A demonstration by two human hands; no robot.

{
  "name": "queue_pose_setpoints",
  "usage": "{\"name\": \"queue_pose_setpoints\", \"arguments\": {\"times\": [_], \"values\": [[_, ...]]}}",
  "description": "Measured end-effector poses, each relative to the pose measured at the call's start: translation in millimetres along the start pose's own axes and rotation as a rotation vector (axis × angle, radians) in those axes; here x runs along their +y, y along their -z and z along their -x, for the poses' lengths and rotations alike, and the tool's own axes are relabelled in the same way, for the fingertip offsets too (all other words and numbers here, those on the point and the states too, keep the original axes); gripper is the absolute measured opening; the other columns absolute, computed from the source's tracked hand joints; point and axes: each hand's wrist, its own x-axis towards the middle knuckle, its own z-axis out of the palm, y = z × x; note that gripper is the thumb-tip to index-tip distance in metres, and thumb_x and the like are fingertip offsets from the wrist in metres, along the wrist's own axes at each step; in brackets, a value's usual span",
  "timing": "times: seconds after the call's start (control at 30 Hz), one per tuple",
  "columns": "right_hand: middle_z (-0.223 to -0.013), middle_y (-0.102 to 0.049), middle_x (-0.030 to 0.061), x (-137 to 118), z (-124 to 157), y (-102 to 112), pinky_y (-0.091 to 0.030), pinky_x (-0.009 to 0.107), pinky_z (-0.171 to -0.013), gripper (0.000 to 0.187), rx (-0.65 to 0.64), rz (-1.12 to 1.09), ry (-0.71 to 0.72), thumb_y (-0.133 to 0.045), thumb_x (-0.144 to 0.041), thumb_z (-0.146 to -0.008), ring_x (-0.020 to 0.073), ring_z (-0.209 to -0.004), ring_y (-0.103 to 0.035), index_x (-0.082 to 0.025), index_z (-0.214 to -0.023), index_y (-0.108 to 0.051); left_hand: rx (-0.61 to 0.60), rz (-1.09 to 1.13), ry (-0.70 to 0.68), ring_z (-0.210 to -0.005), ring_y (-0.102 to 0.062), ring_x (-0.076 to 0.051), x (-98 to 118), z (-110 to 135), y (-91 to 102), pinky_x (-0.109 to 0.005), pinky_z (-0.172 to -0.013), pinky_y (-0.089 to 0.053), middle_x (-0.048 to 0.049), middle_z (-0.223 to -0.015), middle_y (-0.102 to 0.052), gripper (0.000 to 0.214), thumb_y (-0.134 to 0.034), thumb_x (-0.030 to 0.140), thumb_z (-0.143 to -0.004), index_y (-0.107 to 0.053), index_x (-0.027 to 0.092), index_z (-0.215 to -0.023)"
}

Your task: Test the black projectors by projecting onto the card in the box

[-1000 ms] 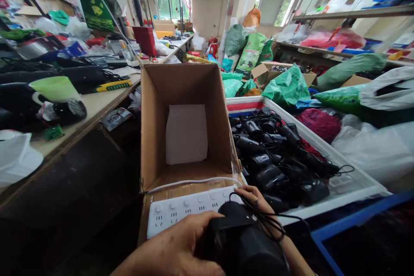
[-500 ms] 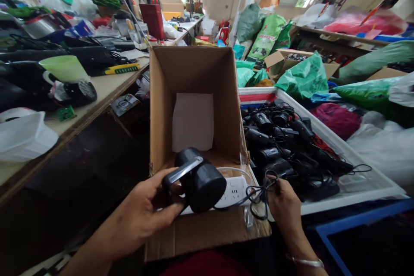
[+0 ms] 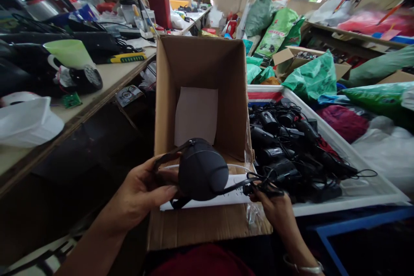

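Note:
My left hand point(image 3: 142, 192) is shut around a black cylindrical device point(image 3: 202, 170), whose rounded end faces me. A black cord point(image 3: 255, 183) runs from the device to my right hand point(image 3: 274, 211), which pinches a bunched part of it. Both hands are above the flat cardboard flap point(image 3: 197, 226) of an open cardboard box point(image 3: 200, 73). A white power strip point(image 3: 207, 194) lies on that flap, mostly hidden by the device. A white sheet point(image 3: 196, 116) stands inside the box.
To the right, a white-rimmed tray point(image 3: 336, 151) is heaped with similar black corded devices. A wooden bench point(image 3: 123, 73) on the left holds black devices, a green funnel and a yellow tool. Green sacks and cartons crowd the back.
The device has turned so its rounded end faces me, hiding its grey strap, and it has shifted right over the power strip. My right hand has dropped slightly, still holding the cord.

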Motion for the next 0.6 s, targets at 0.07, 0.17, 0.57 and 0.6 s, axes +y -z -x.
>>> {"name": "queue_pose_setpoints", "arguments": {"times": [0.07, 0.17, 0.57, 0.6], "values": [[-0.061, -0.069, 0.0055, 3, 0, -6, -0.051, 0.027, -0.054, 0.036, 0.048, 0.053, -0.006, -0.048, -0.049, -0.086, 0.0201, -0.057, -0.068, -0.018, -0.078, -0.063, -0.017, 0.025, 0.006, -0.084, -0.071, -0.019, -4, -1, -0.8, -0.027, -0.076, -0.057, -0.0035, -0.093, -0.075, 0.043, -0.075, 0.016, -0.074, -0.064, 0.028, -0.114], [-0.063, -0.07, 0.0062, 3, 2, -11, -0.05, 0.028, -0.054, 0.039, 0.084, 0.107, 0.012, -0.049, -0.054, -0.085, 0.0206, -0.056, -0.067, -0.018, -0.076, -0.062, 0.0, 0.055, 0.004, -0.082, -0.07, -0.019, -10, -1, -1.2, -0.029, -0.075, -0.057, -0.0031, -0.089, -0.075, 0.043, -0.076, 0.015, -0.073, -0.065, 0.026, -0.113], [-0.054, -0.061, 0.0005, -5, -1, -32, -0.045, 0.024, -0.049, 0.035, 0.03, 0.21, 0.174, -0.047, -0.047, -0.089, 0.0148, -0.048, -0.06, -0.021, -0.067, -0.056, 0.0, 0.091, -0.035, -0.076, -0.067, -0.017, -35, -18, 5.5, -0.025, -0.066, -0.054, -0.0036, -0.09, -0.073, 0.041, -0.073, 0.01, -0.074, -0.065, 0.022, -0.112], [-0.055, -0.061, 0.001, -2, 0, -34, -0.045, 0.024, -0.049, 0.036, 0.039, 0.216, 0.182, -0.046, -0.048, -0.089, 0.0149, -0.049, -0.06, -0.021, -0.067, -0.056, 0.003, 0.102, -0.032, -0.074, -0.067, -0.017, -39, -19, 6.6, -0.025, -0.063, -0.054, -0.0032, -0.089, -0.073, 0.041, -0.073, 0.01, -0.074, -0.064, 0.023, -0.112]]}}
